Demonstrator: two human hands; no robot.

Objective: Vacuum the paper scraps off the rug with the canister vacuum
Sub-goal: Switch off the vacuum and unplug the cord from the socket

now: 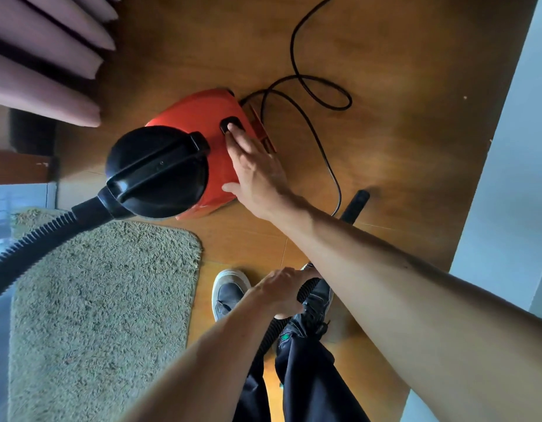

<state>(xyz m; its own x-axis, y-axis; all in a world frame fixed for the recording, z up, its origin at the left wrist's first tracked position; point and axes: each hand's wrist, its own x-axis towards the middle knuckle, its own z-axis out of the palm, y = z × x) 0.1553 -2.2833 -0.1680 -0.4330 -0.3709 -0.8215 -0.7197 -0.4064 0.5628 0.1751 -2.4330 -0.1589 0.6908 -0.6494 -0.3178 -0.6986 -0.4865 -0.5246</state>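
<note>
A red canister vacuum (199, 117) with a black domed lid (154, 172) stands on the wooden floor just beyond the shaggy beige rug (102, 284). My right hand (254, 166) lies flat on its red body, with a fingertip on the black switch (228, 124). The ribbed black hose (32, 245) runs from the lid across the rug's left side. My left hand (283, 289) is closed around the hose end (307, 289) near my feet, and the black nozzle tip (356, 204) shows past my right forearm. No paper scraps are visible on the rug.
A black power cord (309, 95) loops over the floor behind and to the right of the vacuum. Pink curtain folds (47, 71) hang at the upper left. A pale wall (513, 178) runs along the right. My dark shoe (228, 295) stands beside the rug's edge.
</note>
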